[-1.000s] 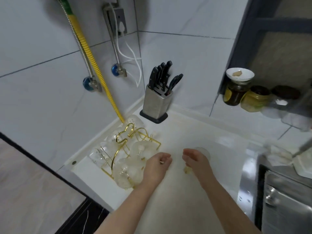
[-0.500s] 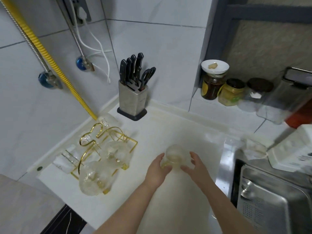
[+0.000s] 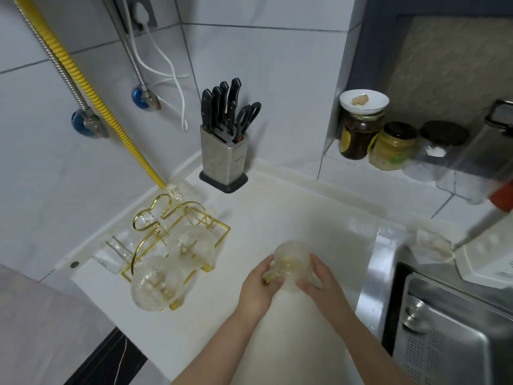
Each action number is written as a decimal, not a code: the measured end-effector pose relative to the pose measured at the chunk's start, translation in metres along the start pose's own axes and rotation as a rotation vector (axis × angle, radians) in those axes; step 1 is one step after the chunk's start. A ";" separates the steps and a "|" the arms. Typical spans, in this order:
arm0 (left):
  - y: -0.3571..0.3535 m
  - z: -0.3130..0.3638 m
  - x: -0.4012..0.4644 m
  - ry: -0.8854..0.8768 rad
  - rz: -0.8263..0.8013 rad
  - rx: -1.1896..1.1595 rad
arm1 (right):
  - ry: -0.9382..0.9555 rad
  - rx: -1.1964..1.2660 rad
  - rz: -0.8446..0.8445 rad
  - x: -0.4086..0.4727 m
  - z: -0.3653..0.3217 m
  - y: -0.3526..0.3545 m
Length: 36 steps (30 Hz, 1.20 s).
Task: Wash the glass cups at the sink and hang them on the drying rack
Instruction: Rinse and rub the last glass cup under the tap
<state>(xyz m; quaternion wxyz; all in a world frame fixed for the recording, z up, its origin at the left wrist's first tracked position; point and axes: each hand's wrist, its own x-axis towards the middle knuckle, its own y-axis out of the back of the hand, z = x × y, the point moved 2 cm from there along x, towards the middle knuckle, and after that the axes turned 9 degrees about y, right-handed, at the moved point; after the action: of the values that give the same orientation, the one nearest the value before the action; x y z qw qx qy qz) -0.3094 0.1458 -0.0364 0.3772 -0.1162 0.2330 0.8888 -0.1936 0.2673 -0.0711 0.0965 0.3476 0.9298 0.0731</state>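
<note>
both hands hold one glass cup [image 3: 291,262] between them above the white tabletop [image 3: 277,218], near the middle of the view. the left hand [image 3: 256,287] wraps the cup's left side, fingers curled at its gold-tinted handle; the right hand [image 3: 319,276] presses its fingers against the right side. the cup is tilted, its rounded body toward the camera.

to the left, near the tabletop's left edge, stands the gold wire drying rack [image 3: 177,218] with a heart-shaped handle. two round glass cups [image 3: 158,284] hang on its near side, and further clear glasses show on its far and left sides, though blur makes their count unclear.

at the far corner a steel knife block [image 3: 223,159] holds black-handled knives and scissors. right of the hands lies the steel sink [image 3: 444,329], its rim just beside the right forearm. on a far ledge to the right stand several jars [image 3: 361,134], one topped with a small white dish. a yellow hose [image 3: 91,90] runs down the left wall.
</note>
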 end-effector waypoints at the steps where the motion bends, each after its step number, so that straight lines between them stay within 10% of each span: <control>1: 0.000 0.002 -0.009 -0.015 -0.009 0.001 | 0.006 0.009 0.020 -0.009 -0.002 0.001; 21: -0.099 0.037 -0.250 -0.466 -0.405 0.021 | 0.134 0.116 0.406 -0.328 -0.057 0.102; 36: -0.330 0.070 -0.336 -0.144 -0.532 -0.038 | 0.079 0.161 0.613 -0.449 0.010 0.289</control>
<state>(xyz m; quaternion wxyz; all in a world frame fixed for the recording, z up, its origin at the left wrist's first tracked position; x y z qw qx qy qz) 0.1586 0.1738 0.0449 0.6107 -0.1168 0.1499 0.7687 0.3239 0.1874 0.0361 0.0058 0.6152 0.7874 0.0384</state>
